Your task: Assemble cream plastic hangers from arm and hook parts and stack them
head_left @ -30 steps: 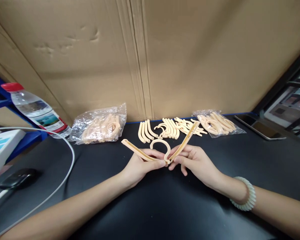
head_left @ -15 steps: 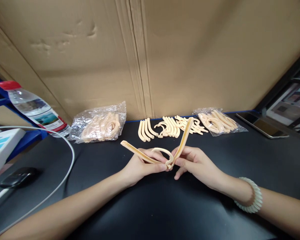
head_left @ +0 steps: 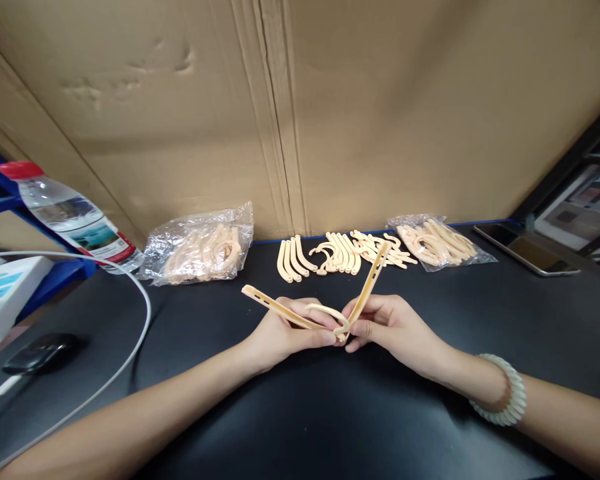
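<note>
My left hand (head_left: 285,333) pinches one peach plastic hanger arm (head_left: 273,305) that sticks out to the left. In my right hand (head_left: 390,327) a second hanger arm (head_left: 373,283) points up and away. The two arms meet between my fingertips at a curved hook piece (head_left: 330,315), which lies nearly flat there. Both hands are closed on these parts just above the black table (head_left: 300,413).
Loose peach hanger arms and hooks (head_left: 337,253) lie in rows at the back. Clear bags of the same parts sit at the back left (head_left: 200,250) and back right (head_left: 437,243). A water bottle (head_left: 65,217), white cable (head_left: 130,333), black mouse (head_left: 40,350) and phone (head_left: 527,248) flank the table.
The hook piece has tipped from upright to nearly flat between my fingertips. The right arm piece swung more upright, and my right fingers curled in closer.
</note>
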`<state>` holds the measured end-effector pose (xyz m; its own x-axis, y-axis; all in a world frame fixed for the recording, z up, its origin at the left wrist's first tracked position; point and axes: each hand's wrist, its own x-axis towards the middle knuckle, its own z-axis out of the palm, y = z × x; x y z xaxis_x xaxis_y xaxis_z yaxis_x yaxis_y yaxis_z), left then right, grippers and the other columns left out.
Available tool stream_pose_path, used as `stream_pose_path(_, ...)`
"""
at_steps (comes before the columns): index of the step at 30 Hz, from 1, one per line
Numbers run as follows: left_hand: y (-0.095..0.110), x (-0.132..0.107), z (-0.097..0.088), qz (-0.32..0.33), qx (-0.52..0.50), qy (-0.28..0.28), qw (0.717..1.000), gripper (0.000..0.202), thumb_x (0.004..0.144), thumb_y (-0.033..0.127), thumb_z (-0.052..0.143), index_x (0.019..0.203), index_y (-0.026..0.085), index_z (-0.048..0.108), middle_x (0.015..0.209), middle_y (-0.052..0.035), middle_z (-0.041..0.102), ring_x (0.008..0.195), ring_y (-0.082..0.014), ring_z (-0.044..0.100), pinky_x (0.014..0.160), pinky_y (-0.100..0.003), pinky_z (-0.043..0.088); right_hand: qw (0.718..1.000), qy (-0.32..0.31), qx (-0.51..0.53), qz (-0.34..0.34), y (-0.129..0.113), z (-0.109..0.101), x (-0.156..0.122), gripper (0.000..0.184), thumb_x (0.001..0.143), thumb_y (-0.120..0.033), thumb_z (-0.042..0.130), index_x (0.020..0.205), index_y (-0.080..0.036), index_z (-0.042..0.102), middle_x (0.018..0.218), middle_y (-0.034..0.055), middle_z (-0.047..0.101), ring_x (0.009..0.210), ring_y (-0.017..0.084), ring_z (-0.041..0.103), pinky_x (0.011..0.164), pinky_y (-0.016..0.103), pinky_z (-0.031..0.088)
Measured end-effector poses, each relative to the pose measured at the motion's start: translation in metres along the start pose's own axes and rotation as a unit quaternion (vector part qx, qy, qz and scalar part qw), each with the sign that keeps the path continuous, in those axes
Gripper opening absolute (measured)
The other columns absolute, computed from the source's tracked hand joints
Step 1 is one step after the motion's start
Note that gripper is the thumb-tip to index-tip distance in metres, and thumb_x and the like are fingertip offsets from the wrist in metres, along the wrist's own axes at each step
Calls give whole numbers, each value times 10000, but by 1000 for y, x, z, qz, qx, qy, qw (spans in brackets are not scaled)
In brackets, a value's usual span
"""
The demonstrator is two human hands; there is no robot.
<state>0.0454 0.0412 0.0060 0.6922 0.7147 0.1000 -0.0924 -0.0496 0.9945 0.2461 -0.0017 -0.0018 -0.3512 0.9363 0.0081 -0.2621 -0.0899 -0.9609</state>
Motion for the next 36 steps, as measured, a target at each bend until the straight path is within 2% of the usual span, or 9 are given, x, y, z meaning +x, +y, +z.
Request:
stream_pose_path(6,-2,-2,4,-4,39,49,998,85,711,175,787,796,181,796,752,-41,687,667,-145,650,631,-233,519,998,34,-45,-34,1,3,-1,135,763,-281,754,819,-165,713,736,21,727,691,145,701,677,263,599)
stream_pose_path(11,-2,-3,10,-7,56,95,994,94,702,230,798,782,179,796,811,-74,715,732,-193,669,692,-287,544,993,78,-80,-48,0,6,-2,120,746,-288,750,761,-177,707,702,12,708,642,144,675,665,282,588)
stream_pose_path(14,-2,-4,15,-5,64,117,991,94,718,243,790,783,176,795,830,-77,727,759,-193,671,712,-277,547,991,91,-77,-60,0,8,-1,109,736,-278,748,743,-178,705,698,11,704,616,138,659,643,279,579)
stream_pose_path(20,-4,-6,28,-9,3,198,980,126,706,248,808,800,169,782,779,-54,753,739,-176,690,721,-252,554,981,145,-87,-91,2,13,0,132,712,-275,764,741,-175,684,678,14,686,593,137,631,620,283,559)
stream_pose_path(27,0,-8,41,-20,-79,217,973,139,724,227,797,811,124,761,787,-74,772,768,-202,723,799,-298,573,974,179,-98,-99,4,17,0,252,713,-399,766,770,-170,675,645,15,654,579,149,615,600,306,552)
stream_pose_path(36,-2,-7,45,-6,-111,250,962,157,693,234,821,797,137,754,774,-60,774,754,-217,730,799,-340,588,970,209,-62,-106,10,24,2,270,701,-412,783,783,-178,676,709,28,691,628,161,631,639,314,560)
